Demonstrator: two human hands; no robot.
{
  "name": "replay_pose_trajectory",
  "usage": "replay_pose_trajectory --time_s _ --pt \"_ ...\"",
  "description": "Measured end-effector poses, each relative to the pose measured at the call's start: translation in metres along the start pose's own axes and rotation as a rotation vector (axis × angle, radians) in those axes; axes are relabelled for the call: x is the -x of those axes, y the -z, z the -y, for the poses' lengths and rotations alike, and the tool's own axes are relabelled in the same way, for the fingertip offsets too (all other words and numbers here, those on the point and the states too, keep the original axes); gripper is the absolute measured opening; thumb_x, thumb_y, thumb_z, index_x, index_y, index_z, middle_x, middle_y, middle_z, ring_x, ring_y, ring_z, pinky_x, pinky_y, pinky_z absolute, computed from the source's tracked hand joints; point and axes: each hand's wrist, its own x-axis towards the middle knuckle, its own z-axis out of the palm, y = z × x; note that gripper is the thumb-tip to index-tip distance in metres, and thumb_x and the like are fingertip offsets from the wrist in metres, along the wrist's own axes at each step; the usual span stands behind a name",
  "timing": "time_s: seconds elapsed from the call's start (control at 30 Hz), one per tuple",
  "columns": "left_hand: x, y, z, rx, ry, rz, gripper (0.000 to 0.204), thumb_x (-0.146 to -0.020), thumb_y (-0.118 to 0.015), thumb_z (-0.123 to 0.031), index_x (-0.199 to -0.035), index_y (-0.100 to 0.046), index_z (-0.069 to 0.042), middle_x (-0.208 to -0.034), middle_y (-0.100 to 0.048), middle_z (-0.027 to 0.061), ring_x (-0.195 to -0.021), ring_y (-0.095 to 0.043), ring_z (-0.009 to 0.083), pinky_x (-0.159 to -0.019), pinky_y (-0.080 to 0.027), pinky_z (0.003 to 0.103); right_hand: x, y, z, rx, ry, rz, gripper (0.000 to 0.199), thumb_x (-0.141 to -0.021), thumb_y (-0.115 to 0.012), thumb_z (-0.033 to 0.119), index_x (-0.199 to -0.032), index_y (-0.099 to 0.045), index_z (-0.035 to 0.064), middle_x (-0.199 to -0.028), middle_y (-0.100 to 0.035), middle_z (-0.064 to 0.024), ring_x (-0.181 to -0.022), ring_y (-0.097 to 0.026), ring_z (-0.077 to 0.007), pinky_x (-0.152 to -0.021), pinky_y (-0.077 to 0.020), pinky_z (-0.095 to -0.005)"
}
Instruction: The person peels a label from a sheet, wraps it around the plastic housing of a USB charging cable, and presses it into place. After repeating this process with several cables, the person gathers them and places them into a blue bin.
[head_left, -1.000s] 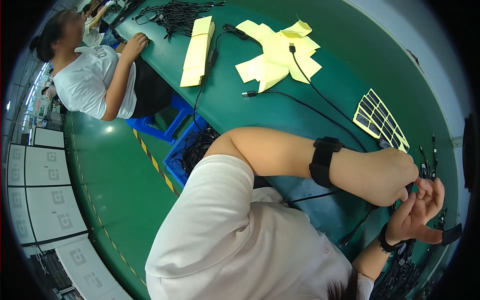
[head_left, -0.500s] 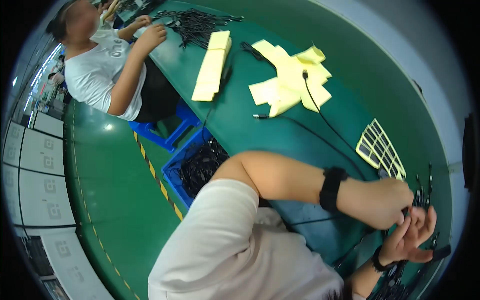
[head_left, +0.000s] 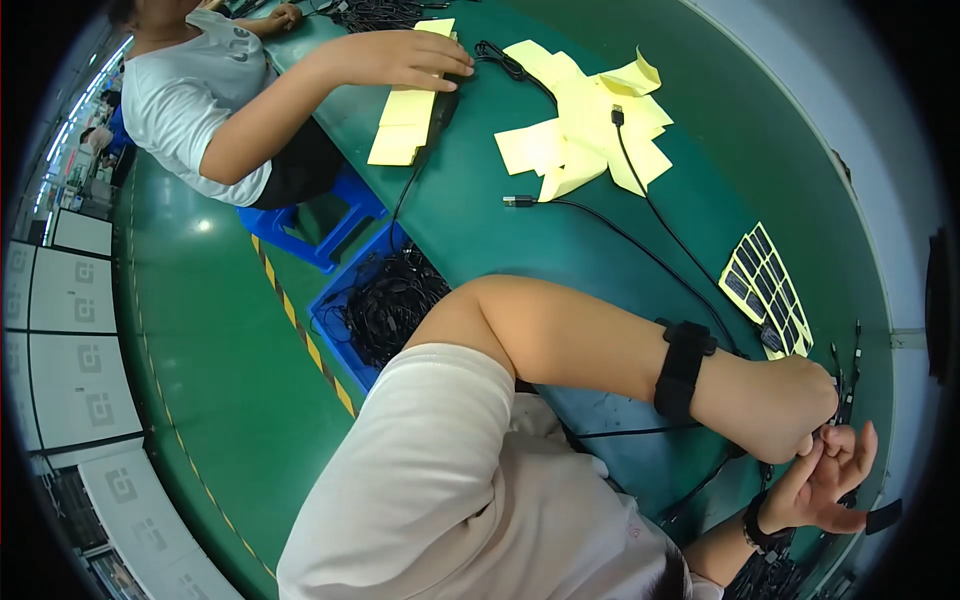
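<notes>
My left hand, a black band round its wrist, is curled closed at the right side of the bench. My right hand meets its fingertips from below, two digits pinched together there. A small dark piece shows between the hands, too covered to name. A black label clings to the tip of an outstretched digit of my right hand. Just beyond my left hand lies a yellow-backed sheet of black labels. Two black cables with USB plugs, one plug bare on the bench, run toward my hands.
Yellow paper sheets lie spread on the green bench. A co-worker's hand is over a yellow paper stack. A blue crate of black cables stands at the bench edge, near a blue stool.
The co-worker's arm has reached out over the yellow stack. My view has shifted slightly, while my hands stay together with the label still on the same digit.
</notes>
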Motion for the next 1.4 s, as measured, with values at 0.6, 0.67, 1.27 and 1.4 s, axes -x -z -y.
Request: replay_pose_trajectory --time_s 0.6,0.67,1.27,1.4 --pt "0.003 0.005 0.000 -0.011 0.007 0.056 0.015 -0.061 -0.058 -0.005 -0.055 -0.051 0.006 -0.051 -0.049 0.0195 -0.054 -0.054 0.0350 -0.051 -0.044 0.039 -0.016 -0.017 0.010 0.052 0.190 0.088 0.052 -0.081 -0.042 -0.009 -0.130 -0.025 -0.0007 -0.115 -0.042 -0.0149 -0.080 -0.043 -0.0147 -0.074 -0.0402 -0.0242" --pt "0.000 0.004 -0.001 0.023 0.011 0.089 0.016 -0.061 -0.059 -0.005 -0.054 -0.051 0.006 -0.052 -0.049 0.0197 -0.054 -0.054 0.0352 -0.050 -0.043 0.039 -0.017 -0.011 0.012 0.059 0.226 0.129 0.052 -0.081 -0.041 -0.009 -0.130 -0.025 -0.0002 -0.122 -0.038 -0.0161 -0.080 -0.042 -0.0151 -0.073 -0.0409 -0.0248" --pt "-0.003 0.003 -0.008 0.035 0.047 0.186 0.014 -0.065 -0.059 -0.006 -0.062 -0.056 0.007 -0.053 -0.051 0.0197 -0.056 -0.054 0.0352 -0.052 -0.043 0.039 -0.009 0.008 0.022 0.025 -0.102 0.220 0.048 -0.080 -0.040 -0.010 -0.126 -0.028 -0.0021 -0.124 -0.035 -0.0102 -0.077 -0.039 -0.0138 -0.070 -0.0380 -0.0214" --pt "-0.005 0.006 -0.010 0.073 0.063 0.212 0.013 -0.066 -0.059 -0.007 -0.067 -0.057 0.006 -0.054 -0.052 0.0195 -0.057 -0.055 0.0347 -0.053 -0.043 0.039 -0.013 0.002 0.025 0.060 0.009 0.205 0.049 -0.080 -0.040 -0.011 -0.126 -0.028 -0.0011 -0.124 -0.035 -0.0113 -0.077 -0.039 -0.0141 -0.069 -0.0385 -0.0216"
